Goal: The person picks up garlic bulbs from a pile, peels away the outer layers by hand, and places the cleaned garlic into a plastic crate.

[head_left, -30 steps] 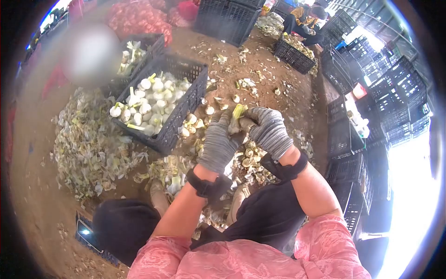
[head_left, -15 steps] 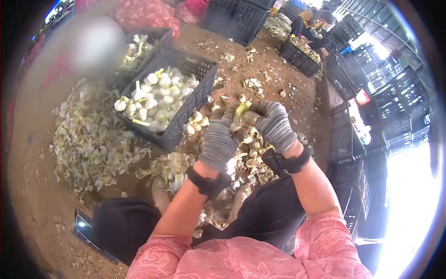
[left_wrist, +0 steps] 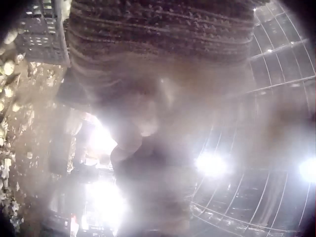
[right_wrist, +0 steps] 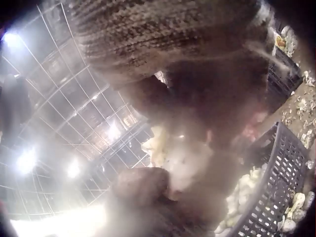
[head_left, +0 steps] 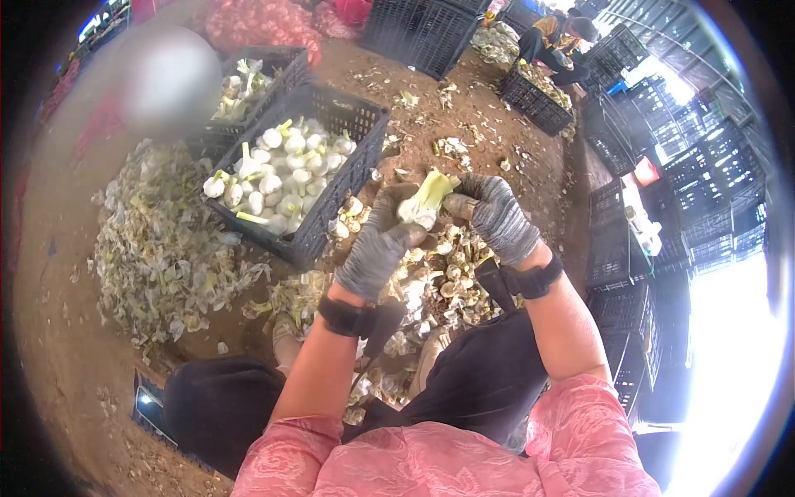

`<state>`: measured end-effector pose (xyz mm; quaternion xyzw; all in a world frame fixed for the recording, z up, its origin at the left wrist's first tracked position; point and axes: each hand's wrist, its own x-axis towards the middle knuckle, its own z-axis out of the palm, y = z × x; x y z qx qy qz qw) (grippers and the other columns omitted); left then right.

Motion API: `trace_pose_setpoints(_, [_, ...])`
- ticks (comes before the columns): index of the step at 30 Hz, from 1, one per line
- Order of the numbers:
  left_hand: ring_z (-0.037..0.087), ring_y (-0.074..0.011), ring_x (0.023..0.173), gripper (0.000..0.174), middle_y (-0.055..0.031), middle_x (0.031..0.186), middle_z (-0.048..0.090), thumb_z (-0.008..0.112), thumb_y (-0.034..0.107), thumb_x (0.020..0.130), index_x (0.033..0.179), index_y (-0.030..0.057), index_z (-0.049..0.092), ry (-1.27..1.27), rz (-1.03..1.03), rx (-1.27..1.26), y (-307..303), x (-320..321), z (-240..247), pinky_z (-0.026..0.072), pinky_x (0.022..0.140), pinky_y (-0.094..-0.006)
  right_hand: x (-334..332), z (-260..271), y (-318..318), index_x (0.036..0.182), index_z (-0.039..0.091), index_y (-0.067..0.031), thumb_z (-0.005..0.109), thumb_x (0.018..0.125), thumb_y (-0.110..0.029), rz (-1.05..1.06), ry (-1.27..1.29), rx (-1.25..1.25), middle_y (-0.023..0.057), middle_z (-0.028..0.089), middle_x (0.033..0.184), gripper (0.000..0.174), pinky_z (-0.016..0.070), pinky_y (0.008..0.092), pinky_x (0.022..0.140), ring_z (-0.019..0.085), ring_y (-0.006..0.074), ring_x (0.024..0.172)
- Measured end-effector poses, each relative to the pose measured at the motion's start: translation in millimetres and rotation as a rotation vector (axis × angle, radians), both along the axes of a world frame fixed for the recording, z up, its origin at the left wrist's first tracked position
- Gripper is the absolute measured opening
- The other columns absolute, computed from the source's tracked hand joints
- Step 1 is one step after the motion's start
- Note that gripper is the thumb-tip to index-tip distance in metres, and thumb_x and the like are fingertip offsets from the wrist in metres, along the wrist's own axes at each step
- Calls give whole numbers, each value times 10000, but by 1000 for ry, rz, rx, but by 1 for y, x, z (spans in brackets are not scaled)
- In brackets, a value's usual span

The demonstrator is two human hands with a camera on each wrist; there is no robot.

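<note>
In the head view, a pale garlic bulb [head_left: 418,211] with a short green-yellow stalk [head_left: 435,184] is held between both hands, in front of the body. My left hand [head_left: 375,253], in a grey knit glove, grips the bulb from the left with its thumb along the lower side. At the stalk's right side, my right hand [head_left: 499,222] pinches with thumb and curled fingers, its glove grey with darkened tips. The right wrist view shows the bulb [right_wrist: 185,160] hazily among the fingers. Glare and blur hide most of the left wrist view.
Left ahead stands a black crate [head_left: 352,178] of cleaned white garlic bulbs. A heap of peelings [head_left: 170,257] lies beside it. Loose garlic [head_left: 451,282] and scraps cover the ground below the hands. Stacked crates [head_left: 613,224] line the right; another person [head_left: 556,43] sits far back.
My left hand has turned and moved slightly left and down, baring the bulb, which looks whiter and fuller now. My right hand has shifted a little to the right.
</note>
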<state>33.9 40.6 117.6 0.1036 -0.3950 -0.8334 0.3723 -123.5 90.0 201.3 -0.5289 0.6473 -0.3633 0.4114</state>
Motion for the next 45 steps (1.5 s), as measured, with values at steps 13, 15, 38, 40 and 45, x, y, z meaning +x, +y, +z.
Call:
trace_pose_setpoints(13, [433,-166,1110,662,-69,1247,428,672,208,732,1282,50,339,19,106,-259,5,-10,-8,373,933,-293,10,-2,6,1033,575,33,560,813,-92,26,-19,-120,63,622,892,253,449,249,710,543,104,800])
trace_pose_setpoints(15, [438,-153,1097,633,-59,1242,427,652,194,765,1292,62,327,1,109,-303,5,-9,-6,405,896,-280,10,-2,6,1022,576,40,555,812,-92,31,63,-148,67,623,870,248,455,257,695,547,109,782])
trace_pose_setpoints(38, [562,-169,910,236,-115,1071,544,634,30,753,975,-3,562,-266,495,-578,7,-9,5,462,800,-286,10,4,12,983,596,24,608,786,-73,32,267,-207,78,629,789,220,469,268,642,560,109,700])
trace_pose_setpoints(40, [552,-143,869,216,-81,956,575,639,100,764,955,24,574,-291,647,-766,2,-12,-1,469,696,-239,11,5,13,990,593,26,610,785,-73,48,336,-209,78,628,791,229,469,267,646,560,104,710])
trace_pose_setpoints(45, [553,-111,820,194,-52,905,579,574,145,836,977,14,551,-262,462,-521,6,-2,10,458,706,-238,5,-4,12,960,601,19,622,776,-94,59,-5,-166,47,621,819,217,461,262,673,558,110,750])
